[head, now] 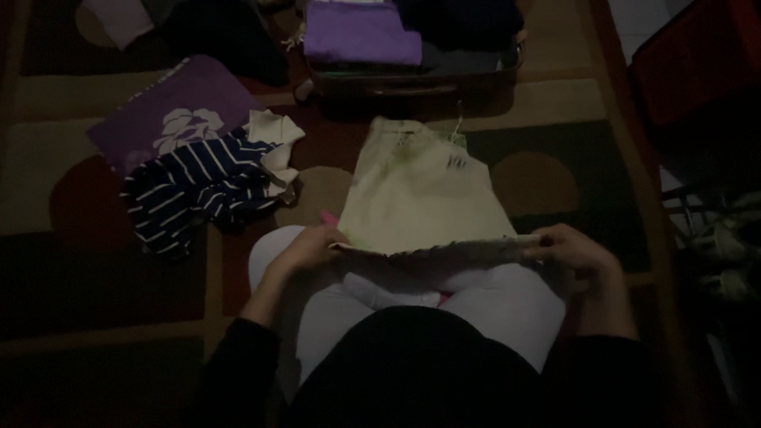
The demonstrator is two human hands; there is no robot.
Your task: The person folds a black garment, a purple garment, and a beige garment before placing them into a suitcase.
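Fingers of your left hand pinch the near left corner of the cream garment; your right hand is closed on the near right corner. Garment lies spread on the rug, its near edge lifted over your knees, far end flat near the suitcase. Judging progress: no fold made in it yet. Suitcase already holds folded pieces, a purple one on top. Striped top and purple floral cloth lie loose at left, apparently not yet folded.
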